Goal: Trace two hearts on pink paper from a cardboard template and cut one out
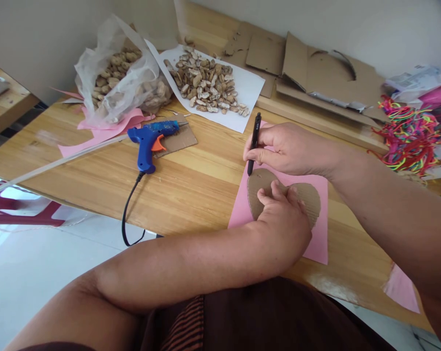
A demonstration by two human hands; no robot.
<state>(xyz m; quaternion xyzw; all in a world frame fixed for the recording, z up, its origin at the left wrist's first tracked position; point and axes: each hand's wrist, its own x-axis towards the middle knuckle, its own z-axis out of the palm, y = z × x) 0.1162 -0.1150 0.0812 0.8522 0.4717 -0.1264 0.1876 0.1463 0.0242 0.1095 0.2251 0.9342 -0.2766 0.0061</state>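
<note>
A brown cardboard heart point(310, 197) lies on a sheet of pink paper point(317, 248) on the wooden table. My left hand point(284, 219) presses down on the heart, its fingers spread across the middle. Between the fingers of my right hand point(279, 148) is a black pen point(255, 134), held nearly upright. The pen's lower end is at the heart's upper left edge; whether it touches the paper is hard to tell. My left palm and wrist hide the lower part of the heart.
A blue glue gun point(147, 141) rests partly on a cardboard scrap point(186, 139), its black cord point(124, 214) hanging off the table edge. Behind are a plastic bag of peanuts point(114, 73), peanut shells point(209, 80) on white paper, cardboard pieces point(337, 78) and colourful cords point(410, 136).
</note>
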